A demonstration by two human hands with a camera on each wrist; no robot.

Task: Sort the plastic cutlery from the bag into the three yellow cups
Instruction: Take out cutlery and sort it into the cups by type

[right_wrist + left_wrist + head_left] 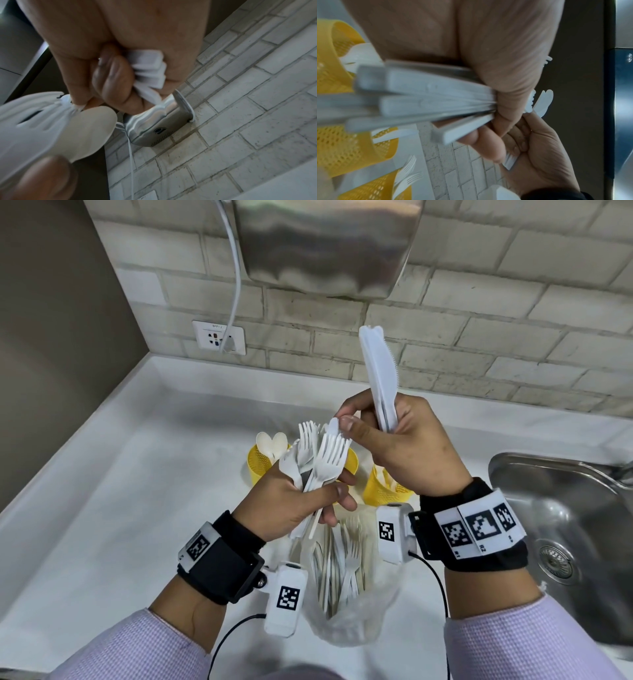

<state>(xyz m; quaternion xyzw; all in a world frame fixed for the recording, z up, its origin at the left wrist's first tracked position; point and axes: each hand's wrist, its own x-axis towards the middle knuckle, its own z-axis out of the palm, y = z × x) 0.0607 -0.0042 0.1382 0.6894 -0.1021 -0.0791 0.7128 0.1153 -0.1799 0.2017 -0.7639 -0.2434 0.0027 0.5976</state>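
Note:
My left hand point(298, 501) grips a mixed bunch of white plastic cutlery point(318, 460), mostly forks, fanned upward above the bag; the bunch's handles point(428, 97) show in the left wrist view. My right hand point(404, 446) holds a stack of knives point(380, 378) upright, while its thumb and forefinger pinch the tip of a knife point(334, 424) in the left bunch. The right wrist view shows the knife handles point(149, 67) clamped in the curled fingers. Behind the hands stand three yellow cups: the left cup point(262, 470) holds spoons, the middle cup point(352, 462) is mostly hidden, the right cup point(378, 491) holds knives. The clear bag point(342, 594) of cutlery lies below.
A steel sink point(565, 525) sits at the right of the white counter point(102, 508). On the brick wall hang a metal dispenser point(325, 244) and a socket point(219, 337) with a white cable point(236, 285) plugged in.

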